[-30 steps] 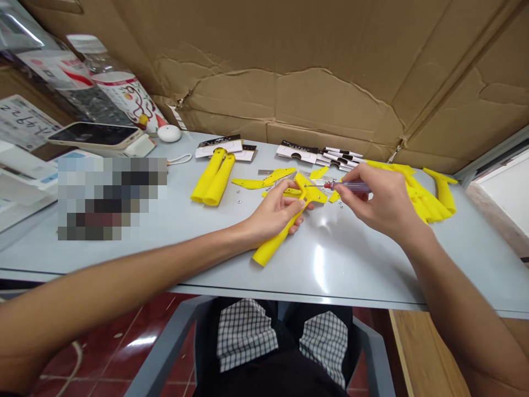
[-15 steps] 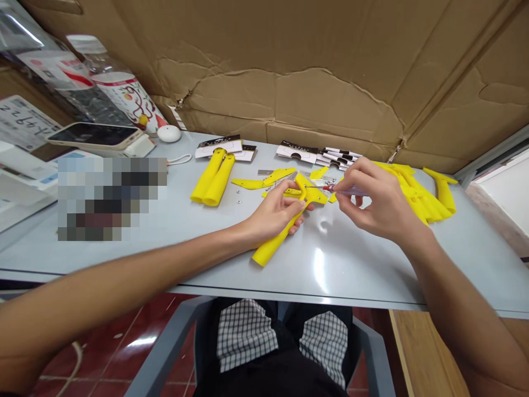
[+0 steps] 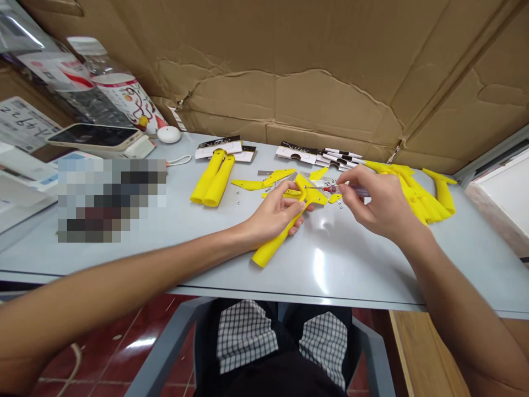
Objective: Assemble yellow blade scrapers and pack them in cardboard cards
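My left hand (image 3: 276,215) is closed around a yellow plastic handle (image 3: 273,248) with a wide, forked head, its tube end slanting down toward me. My right hand (image 3: 370,201) grips a screwdriver (image 3: 330,189) with a see-through handle and a red collar. The screwdriver's thin shaft lies across the head, its tip at or near a small screw there. Behind the hands lie flat yellow pieces (image 3: 281,175) and a grey metal strip (image 3: 265,173). Small nuts (image 3: 238,202) are scattered left of the left hand, with more small metal parts beside the right fingers.
Two yellow tubes (image 3: 212,179) lie left of centre, near printed cards (image 3: 225,148). More cards (image 3: 296,151) lie behind. Yellow handles (image 3: 413,187) are piled at right. A phone (image 3: 95,135), bottles (image 3: 119,82) and a white oval object (image 3: 169,134) stand left. Cardboard (image 3: 289,66) walls the back.
The right hand's fingers have opened out slightly and shifted along the screwdriver handle, uncovering a small yellow piece and nuts. The left hand and the yellow handle stay in place.
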`<state>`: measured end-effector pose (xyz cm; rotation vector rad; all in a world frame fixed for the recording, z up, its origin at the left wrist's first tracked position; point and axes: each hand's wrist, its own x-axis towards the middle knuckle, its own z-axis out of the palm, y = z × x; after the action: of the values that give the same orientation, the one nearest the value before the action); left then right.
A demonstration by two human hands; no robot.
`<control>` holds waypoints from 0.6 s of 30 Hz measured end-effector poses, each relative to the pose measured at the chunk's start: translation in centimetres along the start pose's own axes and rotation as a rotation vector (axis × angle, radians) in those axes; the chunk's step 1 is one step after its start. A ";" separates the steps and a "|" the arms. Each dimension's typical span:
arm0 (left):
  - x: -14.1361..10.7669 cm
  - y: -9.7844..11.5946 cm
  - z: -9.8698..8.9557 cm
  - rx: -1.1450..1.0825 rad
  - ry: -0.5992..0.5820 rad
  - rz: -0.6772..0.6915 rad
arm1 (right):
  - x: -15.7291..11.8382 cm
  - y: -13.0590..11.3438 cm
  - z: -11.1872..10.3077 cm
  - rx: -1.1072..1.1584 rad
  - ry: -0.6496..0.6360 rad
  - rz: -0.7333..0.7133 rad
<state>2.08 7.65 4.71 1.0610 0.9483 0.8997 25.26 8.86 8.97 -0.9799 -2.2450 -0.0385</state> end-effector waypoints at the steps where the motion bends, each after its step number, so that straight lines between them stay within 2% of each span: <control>1: 0.0 0.0 0.0 0.006 -0.004 0.003 | 0.0 -0.1 0.1 0.020 0.007 -0.019; 7: -0.1 0.2 0.1 0.014 0.015 -0.005 | -0.2 0.0 0.3 0.053 0.051 -0.086; 18: -0.1 0.2 0.2 0.012 0.010 -0.015 | 0.2 0.3 -0.1 0.099 0.003 -0.149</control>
<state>2.18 7.61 4.97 1.0596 0.9697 0.8884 25.43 9.14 9.08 -0.7583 -2.2905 0.0054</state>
